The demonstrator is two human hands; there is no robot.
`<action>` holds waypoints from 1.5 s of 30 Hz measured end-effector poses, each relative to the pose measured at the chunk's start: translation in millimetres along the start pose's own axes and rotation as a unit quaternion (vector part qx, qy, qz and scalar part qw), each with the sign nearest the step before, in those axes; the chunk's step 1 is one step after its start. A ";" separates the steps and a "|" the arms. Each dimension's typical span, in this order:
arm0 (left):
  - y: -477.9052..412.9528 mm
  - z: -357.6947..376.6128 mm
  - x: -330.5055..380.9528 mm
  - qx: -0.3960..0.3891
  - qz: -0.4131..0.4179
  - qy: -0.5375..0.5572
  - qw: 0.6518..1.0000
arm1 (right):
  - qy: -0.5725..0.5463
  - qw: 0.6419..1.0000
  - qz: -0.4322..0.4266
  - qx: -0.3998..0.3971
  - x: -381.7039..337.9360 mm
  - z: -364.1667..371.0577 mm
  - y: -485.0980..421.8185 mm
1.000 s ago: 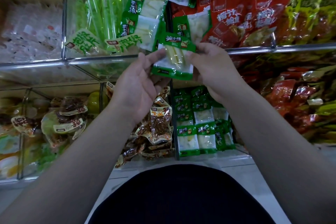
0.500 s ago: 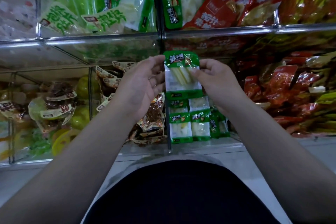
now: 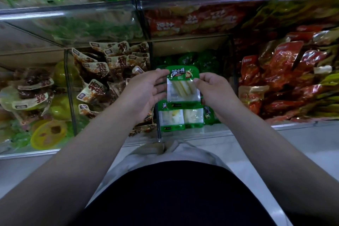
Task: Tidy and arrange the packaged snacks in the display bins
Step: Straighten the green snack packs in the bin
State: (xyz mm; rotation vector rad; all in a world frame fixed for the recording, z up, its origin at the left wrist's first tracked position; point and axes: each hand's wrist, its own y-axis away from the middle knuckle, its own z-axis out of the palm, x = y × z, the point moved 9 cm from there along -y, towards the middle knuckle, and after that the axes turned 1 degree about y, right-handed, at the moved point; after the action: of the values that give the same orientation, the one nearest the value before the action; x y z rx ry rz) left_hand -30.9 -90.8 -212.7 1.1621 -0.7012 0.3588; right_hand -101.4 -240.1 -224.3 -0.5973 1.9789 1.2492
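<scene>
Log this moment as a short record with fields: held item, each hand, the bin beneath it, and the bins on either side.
held item: green-and-clear packet, upright, printed side towards the camera
left hand: holds the packet's left edge, thumb at the top corner
right hand: pinches the packet's right edge
bin beneath: matching green packets side by side at the front
bin to the left: brown packets, piled loosely
bin to the right: red packets, piled loosely
status: packet not yet released
</scene>
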 end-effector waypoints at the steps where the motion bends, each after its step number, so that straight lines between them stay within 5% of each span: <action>1: -3.2 0.5 -5.2 0.003 -0.008 -0.007 1.000 | 0.002 1.000 0.006 0.001 5.3 -1.4 -1.0; 25: -43.0 23.5 -123.0 -0.036 -0.141 -0.154 0.977 | 0.073 0.992 0.104 -0.016 115.3 -1.5 -11.7; 45: -14.5 25.0 -69.7 -0.071 -0.027 -0.040 0.996 | -0.087 0.995 0.051 -0.009 64.7 -1.2 11.7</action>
State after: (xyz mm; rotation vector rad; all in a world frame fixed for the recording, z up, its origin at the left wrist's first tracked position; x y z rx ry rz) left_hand -81.5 -112.8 -264.2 1.0636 -0.7514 0.2140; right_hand -151.5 -236.8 -266.9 -0.3870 1.8744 1.3347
